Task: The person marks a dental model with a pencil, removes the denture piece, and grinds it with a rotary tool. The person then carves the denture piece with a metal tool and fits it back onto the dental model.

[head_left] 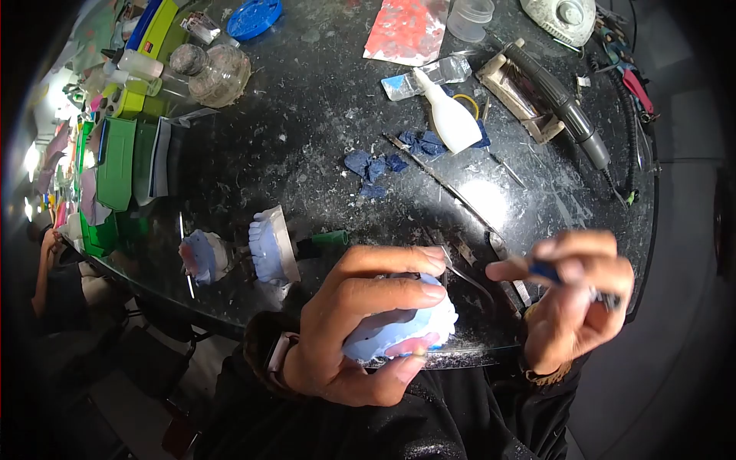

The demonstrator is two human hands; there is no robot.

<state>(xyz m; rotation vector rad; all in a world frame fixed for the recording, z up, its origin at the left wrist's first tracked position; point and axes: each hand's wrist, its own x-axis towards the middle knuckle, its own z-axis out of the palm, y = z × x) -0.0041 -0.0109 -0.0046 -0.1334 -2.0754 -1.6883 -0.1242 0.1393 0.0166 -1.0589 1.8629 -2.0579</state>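
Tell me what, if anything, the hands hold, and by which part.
Left hand: model, fingers across its far side, thumb on the near side by the pink patch. Right hand: dark blue thing, too blurred to tell the part.

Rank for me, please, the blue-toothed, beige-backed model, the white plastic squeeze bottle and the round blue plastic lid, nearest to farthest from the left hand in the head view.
1. Blue-toothed, beige-backed model: just left of the left hand.
2. White plastic squeeze bottle: beyond the hand, rightward.
3. Round blue plastic lid: at the upper left.
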